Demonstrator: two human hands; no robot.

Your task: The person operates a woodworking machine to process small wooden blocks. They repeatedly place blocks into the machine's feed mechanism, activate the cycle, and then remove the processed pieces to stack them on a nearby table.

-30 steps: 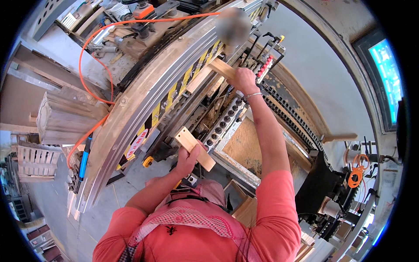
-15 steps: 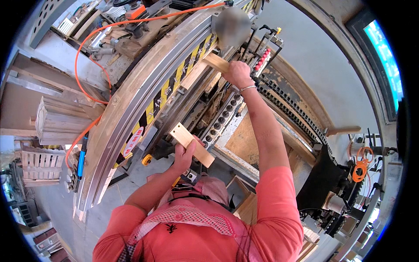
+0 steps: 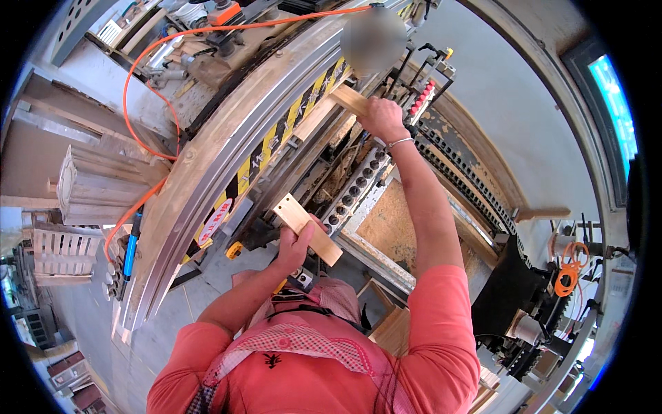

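In my left hand [image 3: 295, 248] is a short flat wooden board [image 3: 318, 241], its fingers closed round the middle of it. Small dark holes show near the board's upper left end. My right hand [image 3: 383, 119] reaches far forward over the machine and grips the end of another wooden board [image 3: 350, 99]. That board lies against a longer pale wooden strip [image 3: 316, 119] beside the yellow and black striped band. Between my hands runs a row of round dark drill heads [image 3: 358, 182] on a light metal bar.
A long curved metal rail [image 3: 227, 138] crosses on the left, with an orange hose [image 3: 131, 83] looping over it. A sawdust-covered panel [image 3: 386, 221] lies under my right forearm. Stacked pale wood pieces [image 3: 96, 186] stand at the left. A lit screen [image 3: 614, 103] is at the upper right.
The whole view has shifted slightly. Both hands keep their grips on the boards, with little visible movement relative to the machine.
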